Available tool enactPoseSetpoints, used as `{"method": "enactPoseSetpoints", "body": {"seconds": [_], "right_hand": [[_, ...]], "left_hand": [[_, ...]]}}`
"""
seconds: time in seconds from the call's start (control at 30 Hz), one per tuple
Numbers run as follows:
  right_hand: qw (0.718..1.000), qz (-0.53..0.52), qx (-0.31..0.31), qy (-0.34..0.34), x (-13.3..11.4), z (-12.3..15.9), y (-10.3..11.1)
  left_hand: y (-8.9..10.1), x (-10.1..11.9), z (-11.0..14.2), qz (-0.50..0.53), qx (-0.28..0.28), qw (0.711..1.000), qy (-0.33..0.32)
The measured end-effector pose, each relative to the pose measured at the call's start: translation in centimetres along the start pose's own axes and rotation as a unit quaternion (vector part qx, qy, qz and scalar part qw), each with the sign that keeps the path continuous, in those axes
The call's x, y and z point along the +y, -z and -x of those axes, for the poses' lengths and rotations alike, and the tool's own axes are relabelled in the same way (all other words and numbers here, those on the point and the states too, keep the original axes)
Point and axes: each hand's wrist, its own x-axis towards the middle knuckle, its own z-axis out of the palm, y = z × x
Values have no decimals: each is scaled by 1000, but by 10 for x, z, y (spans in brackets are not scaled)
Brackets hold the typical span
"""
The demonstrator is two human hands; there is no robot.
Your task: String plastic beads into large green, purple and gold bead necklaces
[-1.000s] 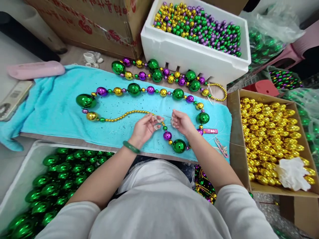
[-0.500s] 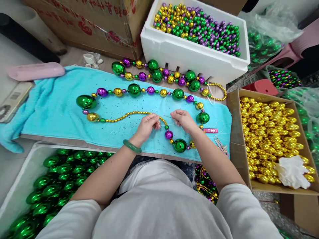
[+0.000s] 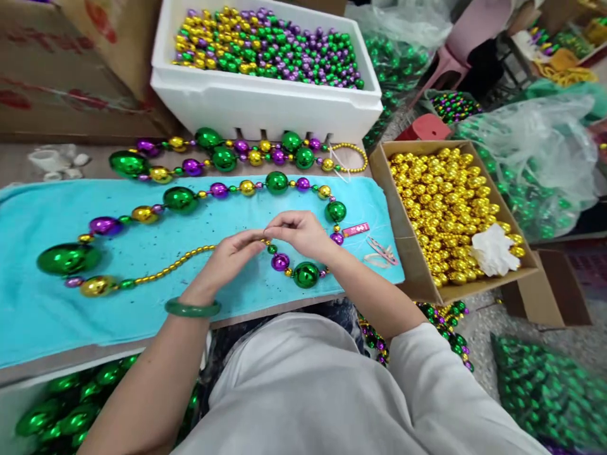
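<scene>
A long bead necklace (image 3: 181, 200) of green, purple and gold beads lies looped over a turquoise towel (image 3: 142, 319). My left hand (image 3: 232, 260) is closed near the end of its small gold beads (image 3: 175, 265), pinching the strand at the fingertips. My right hand (image 3: 300, 232) meets it there, fingers pinched together over the left fingertips. The thin needle held in the right fingers is almost wholly hidden now. Just below my right hand hang a small green bead (image 3: 272, 249) and a purple bead (image 3: 280, 261) of the same necklace.
Another necklace (image 3: 224, 159) lies beyond the towel, before a white foam box (image 3: 265, 104) of small beads. At right stands a carton (image 3: 417, 253) of gold beads. A pink packet (image 3: 355, 229) and thread snips (image 3: 383, 251) lie at the towel's right end.
The view has turned right. My hands, apart before with needle and thread between them, have come together at the fingertips. The left fingers, spread at first, have closed.
</scene>
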Motion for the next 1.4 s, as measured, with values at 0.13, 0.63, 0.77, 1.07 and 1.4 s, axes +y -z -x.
{"method": "enactPoseSetpoints", "body": {"seconds": [0.13,0.63,0.77,1.07,1.4], "right_hand": [[999,-21,10,34,-19,9,22],[860,467,187,-85,-3,87,158],[792,537,177,-232,25,129,168],[802,520,196,-219,72,164,162],[970,33,234,-46,54,170,150]], "left_hand": [[-8,13,-1,-66,-18,998,-7],[-15,39,-3,-210,-56,976,33],[-15,38,-2,-217,-60,973,49],[-24,51,-7,-128,-64,989,40],[-25,58,-8,-54,-83,995,18]]}}
